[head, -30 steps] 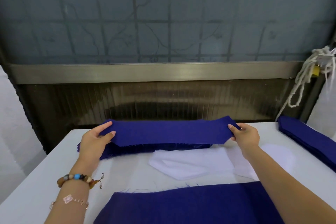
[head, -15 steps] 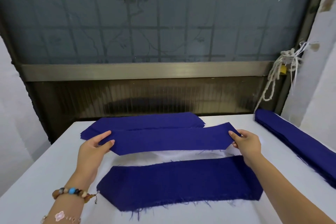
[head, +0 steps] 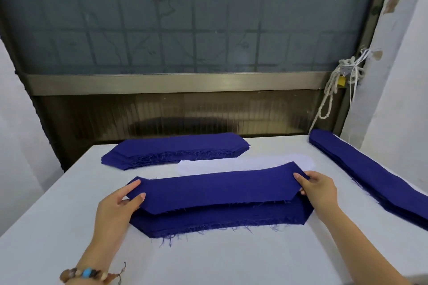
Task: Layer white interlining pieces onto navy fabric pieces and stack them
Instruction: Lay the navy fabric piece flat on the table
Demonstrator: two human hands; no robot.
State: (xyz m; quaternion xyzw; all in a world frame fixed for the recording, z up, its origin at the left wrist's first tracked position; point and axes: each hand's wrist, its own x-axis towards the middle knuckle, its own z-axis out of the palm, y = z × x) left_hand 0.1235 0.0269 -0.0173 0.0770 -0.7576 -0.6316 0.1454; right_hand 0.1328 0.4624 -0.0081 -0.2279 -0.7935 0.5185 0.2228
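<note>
The navy piece (head: 215, 190) hung just above the near stack (head: 231, 224) on the table (head: 58, 215), and each end was pinched. The left grip (head: 115, 210) had thumb on top and fingers under the left tip, and the right grip (head: 319, 190) was closed on the right tip. Its long axis ran left to right across the table, the right end slightly farther, and its angled tips pointed left and right like those of the stack below. It sat a little far of the stack, whose frayed near edge showed bare. The step looked like laying it on that stack. Doing this well would probably mean drawing it nearer, holding it lightly taut so that the middle did not sag, lowering both ends together and matching the tips before release. The white interlining (head: 243, 164) lay just beyond, between this stack and the far stack (head: 176, 148). A third stack (head: 370, 176) ran along the right.
</note>
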